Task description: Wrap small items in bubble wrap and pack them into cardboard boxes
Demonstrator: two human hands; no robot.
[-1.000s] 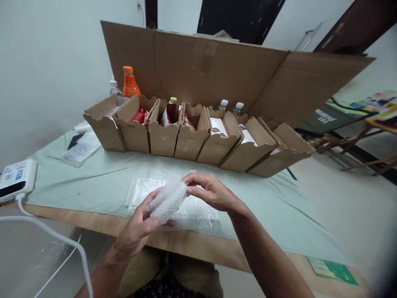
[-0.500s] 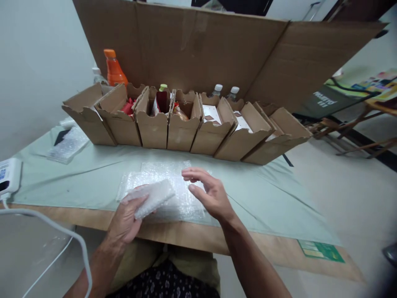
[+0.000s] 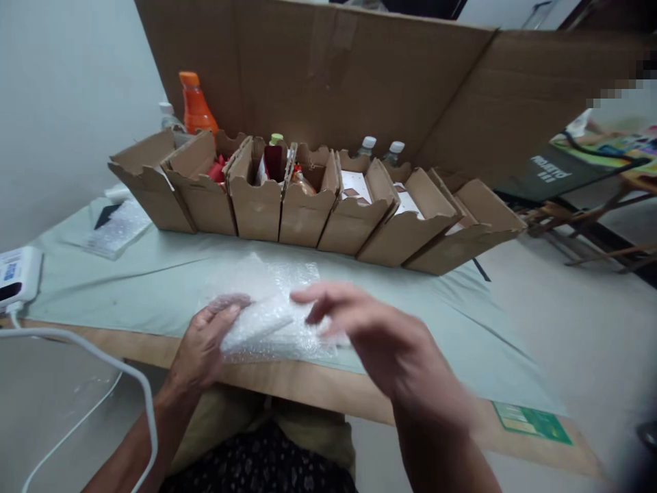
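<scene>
Just above the table's front edge, my left hand (image 3: 208, 342) grips a folded bundle of clear bubble wrap (image 3: 261, 322). Its fingertips show hazily through the plastic, and a loose flap stands up behind them. Whether anything lies inside the folds I cannot tell. A flat bubble wrap sheet (image 3: 308, 274) is spread on the cloth beneath. To the right of the bundle, my right hand (image 3: 369, 329) hovers, blurred by motion, its fingers stretched and the thumb apart, with nothing visible in it.
Cardboard bins (image 3: 308, 219) stand in a row behind, some holding packets. Beyond them are an orange bottle (image 3: 198, 106) and a tall cardboard panel (image 3: 359, 68). More bubble wrap (image 3: 118, 229) lies at left, near a white device (image 3: 20, 274) with a cable (image 3: 102, 352).
The bundle in my left hand has loosened, with a flap now raised at its back. My right hand has come closer to the camera and turned palm down.
</scene>
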